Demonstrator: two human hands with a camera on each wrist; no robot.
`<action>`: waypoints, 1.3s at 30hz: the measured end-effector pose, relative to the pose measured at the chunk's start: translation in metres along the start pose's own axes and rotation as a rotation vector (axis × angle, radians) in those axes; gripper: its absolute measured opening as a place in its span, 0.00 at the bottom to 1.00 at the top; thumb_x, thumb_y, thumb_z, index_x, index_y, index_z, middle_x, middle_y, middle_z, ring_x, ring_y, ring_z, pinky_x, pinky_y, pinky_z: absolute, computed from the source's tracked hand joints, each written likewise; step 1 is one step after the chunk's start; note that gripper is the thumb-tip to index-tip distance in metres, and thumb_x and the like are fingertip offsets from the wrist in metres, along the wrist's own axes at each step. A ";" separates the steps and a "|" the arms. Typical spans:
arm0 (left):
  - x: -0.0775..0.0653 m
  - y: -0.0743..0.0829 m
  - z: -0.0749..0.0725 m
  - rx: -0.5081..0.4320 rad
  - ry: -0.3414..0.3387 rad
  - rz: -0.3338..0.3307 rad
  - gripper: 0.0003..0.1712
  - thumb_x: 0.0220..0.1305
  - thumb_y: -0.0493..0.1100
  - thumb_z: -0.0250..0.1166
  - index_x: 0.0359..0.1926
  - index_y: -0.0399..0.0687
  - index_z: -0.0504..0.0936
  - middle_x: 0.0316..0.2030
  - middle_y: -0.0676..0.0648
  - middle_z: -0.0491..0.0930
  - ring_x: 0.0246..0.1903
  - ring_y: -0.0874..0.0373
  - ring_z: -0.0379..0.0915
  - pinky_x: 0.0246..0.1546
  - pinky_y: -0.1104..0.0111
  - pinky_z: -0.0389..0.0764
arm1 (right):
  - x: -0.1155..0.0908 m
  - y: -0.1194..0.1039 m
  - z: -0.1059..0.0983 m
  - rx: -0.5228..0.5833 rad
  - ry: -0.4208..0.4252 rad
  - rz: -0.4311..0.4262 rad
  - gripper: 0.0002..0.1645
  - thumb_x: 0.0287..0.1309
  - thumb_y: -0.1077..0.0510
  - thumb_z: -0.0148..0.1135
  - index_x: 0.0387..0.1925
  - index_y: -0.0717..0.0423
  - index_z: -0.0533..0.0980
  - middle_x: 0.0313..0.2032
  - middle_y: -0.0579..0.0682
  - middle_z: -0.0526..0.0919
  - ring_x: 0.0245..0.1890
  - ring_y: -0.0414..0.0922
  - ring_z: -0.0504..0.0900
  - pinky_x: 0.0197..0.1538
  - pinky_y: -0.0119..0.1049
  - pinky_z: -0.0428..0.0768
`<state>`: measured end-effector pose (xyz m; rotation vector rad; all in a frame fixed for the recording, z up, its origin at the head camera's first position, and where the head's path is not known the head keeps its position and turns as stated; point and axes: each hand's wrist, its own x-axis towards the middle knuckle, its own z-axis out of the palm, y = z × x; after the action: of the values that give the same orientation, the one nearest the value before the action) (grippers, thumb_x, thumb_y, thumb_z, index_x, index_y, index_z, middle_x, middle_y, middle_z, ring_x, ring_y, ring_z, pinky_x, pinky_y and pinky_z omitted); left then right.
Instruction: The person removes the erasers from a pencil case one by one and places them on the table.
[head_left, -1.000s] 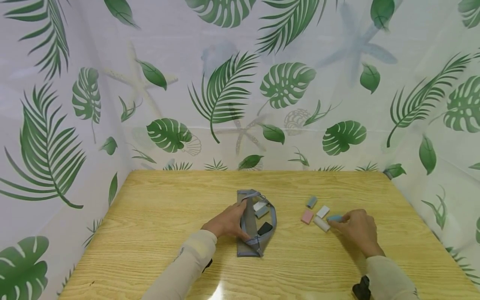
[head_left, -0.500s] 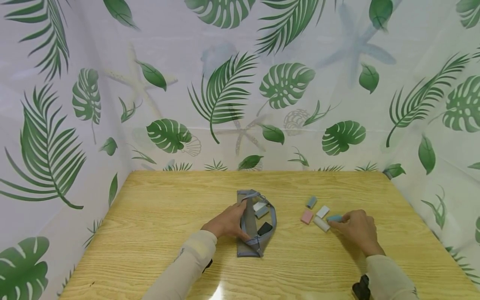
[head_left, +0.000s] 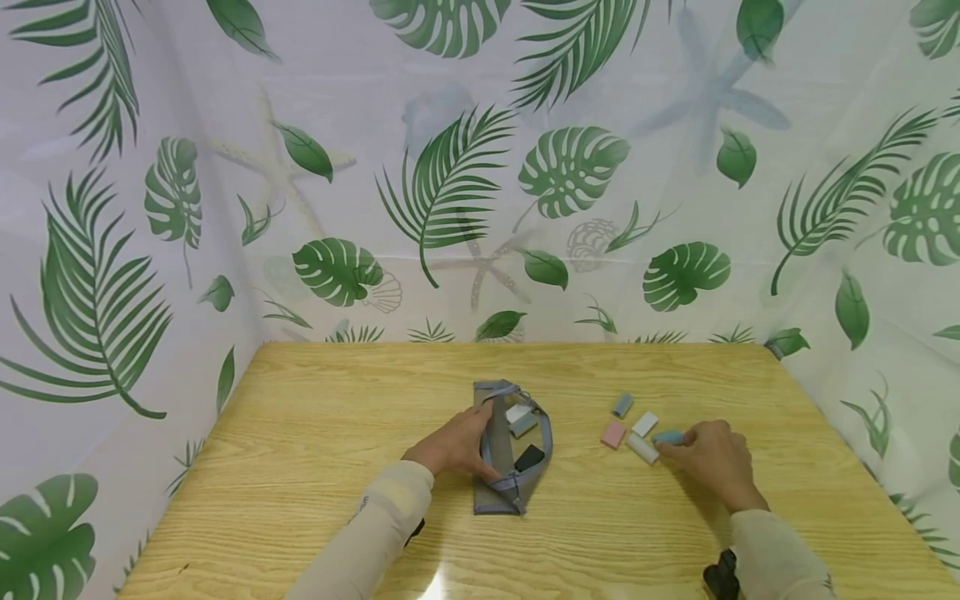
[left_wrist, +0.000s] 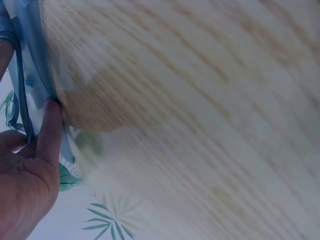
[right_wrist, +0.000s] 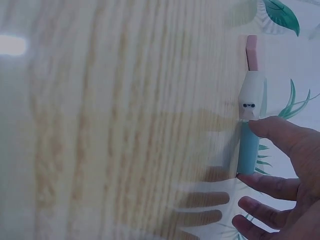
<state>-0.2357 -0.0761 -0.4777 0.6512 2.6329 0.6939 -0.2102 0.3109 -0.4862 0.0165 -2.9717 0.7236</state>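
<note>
A grey-blue mesh zip pouch (head_left: 495,497) lies unzipped near the middle of the table. My left hand (head_left: 456,443) holds its left side; in the left wrist view, thumb and fingers grip the pouch's fabric (left_wrist: 37,55). Inside show a white block (head_left: 517,412), a grey-blue block (head_left: 524,424) and a black block (head_left: 530,457). To the right, my right hand (head_left: 716,462) pinches a small blue eraser-like block (head_left: 668,437) between thumb and fingertip. This blue block (right_wrist: 248,147) stays at table level, close to a whitish block (head_left: 642,447) with a small face-like mark.
Loose on the wooden table (head_left: 360,392) are a pink block (head_left: 613,433), a white block (head_left: 645,424) and a grey-blue block (head_left: 622,405), grouped left of my right hand. A leaf-patterned cloth (head_left: 480,167) stands behind and at both sides of the table.
</note>
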 end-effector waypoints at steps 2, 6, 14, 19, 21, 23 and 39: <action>0.000 0.000 0.000 -0.003 0.000 -0.005 0.68 0.52 0.51 0.82 0.80 0.36 0.46 0.77 0.35 0.52 0.76 0.41 0.49 0.72 0.52 0.61 | 0.000 -0.002 -0.001 0.006 -0.012 0.003 0.35 0.58 0.46 0.74 0.05 0.49 0.63 0.10 0.37 0.51 0.14 0.37 0.49 0.18 0.28 0.52; -0.001 -0.001 0.000 -0.007 0.001 -0.010 0.68 0.51 0.51 0.82 0.80 0.36 0.46 0.77 0.36 0.51 0.76 0.41 0.49 0.72 0.52 0.61 | 0.000 -0.005 -0.006 0.002 -0.040 0.008 0.35 0.57 0.46 0.73 0.05 0.51 0.65 0.10 0.37 0.51 0.13 0.36 0.49 0.18 0.28 0.52; -0.001 -0.002 -0.001 -0.018 0.008 -0.002 0.69 0.50 0.51 0.82 0.80 0.36 0.46 0.77 0.36 0.52 0.76 0.41 0.50 0.72 0.53 0.61 | 0.008 -0.009 -0.019 -0.013 -0.063 0.020 0.34 0.57 0.44 0.73 0.36 0.78 0.82 0.40 0.77 0.80 0.22 0.54 0.76 0.24 0.44 0.76; -0.001 -0.002 -0.001 -0.020 0.005 -0.007 0.69 0.50 0.51 0.82 0.80 0.36 0.46 0.77 0.36 0.52 0.76 0.41 0.49 0.73 0.53 0.61 | 0.015 -0.016 -0.021 -0.048 -0.054 -0.003 0.39 0.57 0.42 0.73 0.46 0.79 0.80 0.49 0.80 0.76 0.48 0.76 0.74 0.48 0.69 0.74; -0.001 -0.001 -0.001 -0.020 0.003 -0.007 0.68 0.51 0.51 0.82 0.80 0.36 0.46 0.77 0.36 0.52 0.76 0.42 0.49 0.73 0.53 0.61 | 0.017 -0.021 -0.020 -0.042 -0.058 -0.006 0.40 0.56 0.42 0.73 0.47 0.79 0.80 0.50 0.79 0.77 0.51 0.77 0.73 0.51 0.71 0.72; -0.001 -0.001 0.000 -0.021 0.000 -0.008 0.68 0.51 0.51 0.82 0.80 0.36 0.46 0.77 0.36 0.51 0.76 0.42 0.49 0.73 0.53 0.60 | 0.018 -0.027 -0.019 -0.030 -0.069 -0.009 0.41 0.56 0.41 0.73 0.48 0.79 0.80 0.52 0.78 0.76 0.53 0.77 0.71 0.53 0.73 0.70; 0.000 -0.001 0.000 -0.017 0.001 -0.014 0.68 0.51 0.51 0.82 0.80 0.37 0.46 0.77 0.36 0.51 0.76 0.41 0.48 0.73 0.52 0.60 | 0.018 -0.093 0.010 0.036 -0.034 -0.166 0.32 0.56 0.47 0.75 0.44 0.75 0.83 0.48 0.73 0.79 0.50 0.71 0.74 0.55 0.68 0.70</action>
<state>-0.2357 -0.0770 -0.4781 0.6269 2.6273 0.7121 -0.2266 0.2233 -0.4510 0.2763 -2.9436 0.7616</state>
